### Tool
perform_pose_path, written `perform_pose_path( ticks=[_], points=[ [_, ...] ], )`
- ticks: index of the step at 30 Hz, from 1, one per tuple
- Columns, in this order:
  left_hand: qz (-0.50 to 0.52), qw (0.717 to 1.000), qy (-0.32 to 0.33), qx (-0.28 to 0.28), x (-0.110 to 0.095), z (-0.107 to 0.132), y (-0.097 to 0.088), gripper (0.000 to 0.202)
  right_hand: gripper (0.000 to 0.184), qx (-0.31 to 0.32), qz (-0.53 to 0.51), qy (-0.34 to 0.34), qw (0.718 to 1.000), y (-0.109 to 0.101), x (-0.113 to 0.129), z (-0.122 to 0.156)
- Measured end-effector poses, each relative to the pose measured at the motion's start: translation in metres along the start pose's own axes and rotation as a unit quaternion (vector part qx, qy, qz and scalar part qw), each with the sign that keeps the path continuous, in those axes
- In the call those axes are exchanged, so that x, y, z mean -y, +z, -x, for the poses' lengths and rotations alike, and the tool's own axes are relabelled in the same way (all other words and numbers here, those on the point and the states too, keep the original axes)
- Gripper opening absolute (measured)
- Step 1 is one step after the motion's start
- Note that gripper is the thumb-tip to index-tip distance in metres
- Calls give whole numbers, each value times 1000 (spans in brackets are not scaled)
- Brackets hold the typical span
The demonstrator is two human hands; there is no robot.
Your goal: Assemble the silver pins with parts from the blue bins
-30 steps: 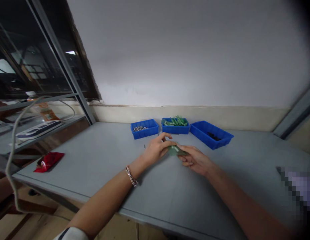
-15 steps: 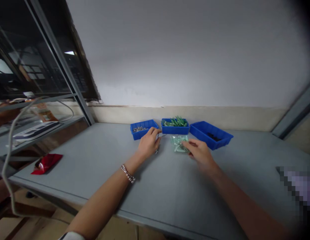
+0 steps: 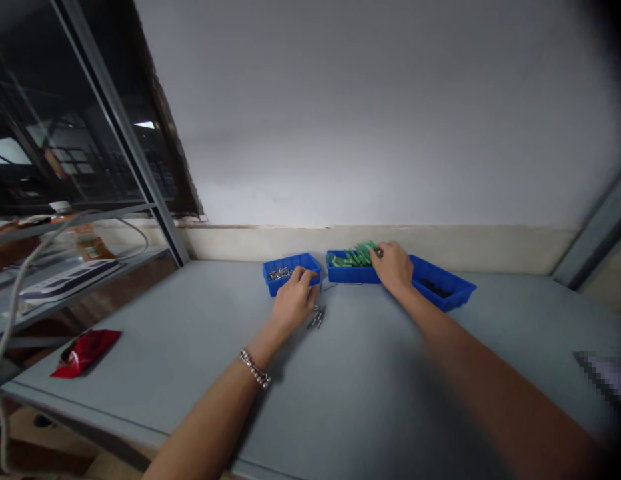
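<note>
In the head view my left hand point(image 3: 293, 299) hovers over the table by the front of the left blue bin point(image 3: 275, 285), which holds small metal screws point(image 3: 280, 273). Its fingers are loosely curved and apart, with nothing visible between them. Several loose screws point(image 3: 317, 317) lie on the table just right of that hand. My right hand point(image 3: 394, 267) is at the right end of the middle blue bin point(image 3: 351, 275), fingers pinched on a small green plastic bag point(image 3: 366, 251). More green bags point(image 3: 340, 260) fill this bin.
A right blue bin point(image 3: 453, 297) holds dark small parts point(image 3: 434, 288). On the grey table point(image 3: 200, 347) a red packet point(image 3: 87, 352) lies at the left. A shelf with a white and dark device point(image 3: 70, 279) and a cable point(image 3: 10, 320) stands further left. A wall rises behind.
My right hand has carried the small green bag from the table up to the middle bin. My left hand has shifted slightly, and loose screws beside it now show.
</note>
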State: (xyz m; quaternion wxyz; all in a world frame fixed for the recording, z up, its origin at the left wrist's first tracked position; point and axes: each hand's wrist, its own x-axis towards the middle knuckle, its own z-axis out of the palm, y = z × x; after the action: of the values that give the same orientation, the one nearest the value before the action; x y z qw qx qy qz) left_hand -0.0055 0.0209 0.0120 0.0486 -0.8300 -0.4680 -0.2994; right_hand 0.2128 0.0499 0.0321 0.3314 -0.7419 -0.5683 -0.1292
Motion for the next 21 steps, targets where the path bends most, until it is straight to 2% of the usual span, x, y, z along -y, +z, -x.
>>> perform_pose_path(
  ticks=[4, 9, 13, 16, 19, 21],
  points=[
    [-21, 999, -22, 15, 2, 0, 0, 22, 27, 101, 78, 20, 992, 15, 12, -9],
    [-25, 999, -21, 15, 3, 0, 3, 22, 22, 147, 89, 44, 984, 19, 14, -20],
    [-43, 997, -45, 43, 5, -1, 3, 21, 26, 160, 91, 50, 982, 17, 10, -19],
    [-84, 989, -111, 47, 15, -4, -1, 21, 28, 166, 89, 50, 981, 15, 8, -16],
    [-135, 969, -205, 36, 30, -7, -8, 29, 29, 169, 84, 51, 981, 16, 10, -13],
    [-155, 956, -244, 46, 39, -8, -12, 32, 30, 170, 81, 56, 981, 17, 11, -14]
  ],
)
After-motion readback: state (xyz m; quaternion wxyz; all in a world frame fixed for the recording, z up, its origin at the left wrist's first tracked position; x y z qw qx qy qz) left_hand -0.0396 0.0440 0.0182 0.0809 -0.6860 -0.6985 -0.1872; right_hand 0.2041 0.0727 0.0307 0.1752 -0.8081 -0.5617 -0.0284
